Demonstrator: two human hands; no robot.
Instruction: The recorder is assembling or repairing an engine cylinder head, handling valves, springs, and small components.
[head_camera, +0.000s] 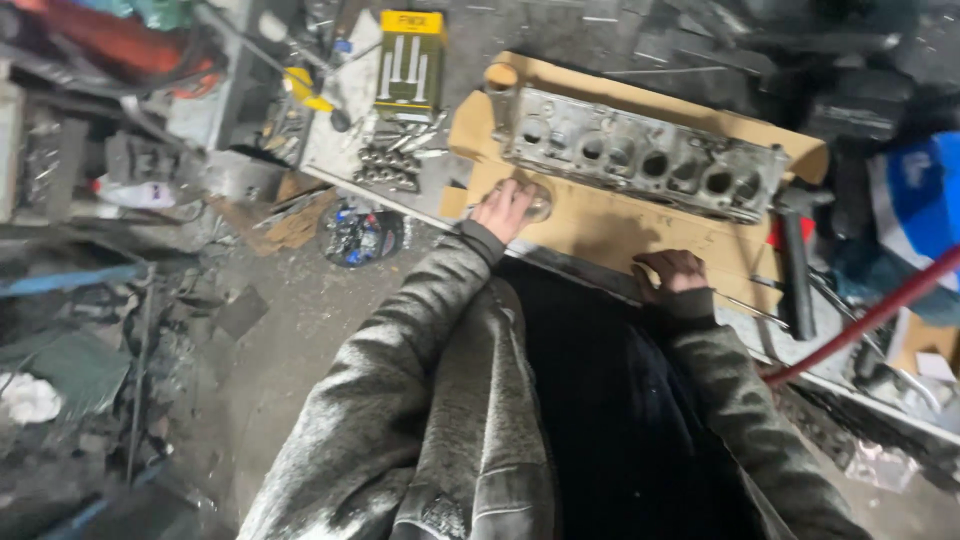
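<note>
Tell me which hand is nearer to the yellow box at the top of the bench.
The left hand. It rests on the cardboard just below and to the right of the yellow box. The right hand lies farther right, at the cardboard's near edge, below the grey cylinder head.

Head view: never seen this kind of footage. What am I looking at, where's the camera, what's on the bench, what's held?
There is no machine here. One camera sits on a person's head and looks down, so the grey sleeves running up the picture are that person's own arms.

The left hand rests over a small clear, round thing on a sheet of cardboard; what that thing is cannot be told. The right hand lies flat at the cardboard's near edge, holding nothing that shows.

On the cardboard lies a long grey metal engine part with a row of round openings. Further left on the bench stand a yellow and dark box and a pile of small metal pieces. A red hose crosses at the right.
</note>
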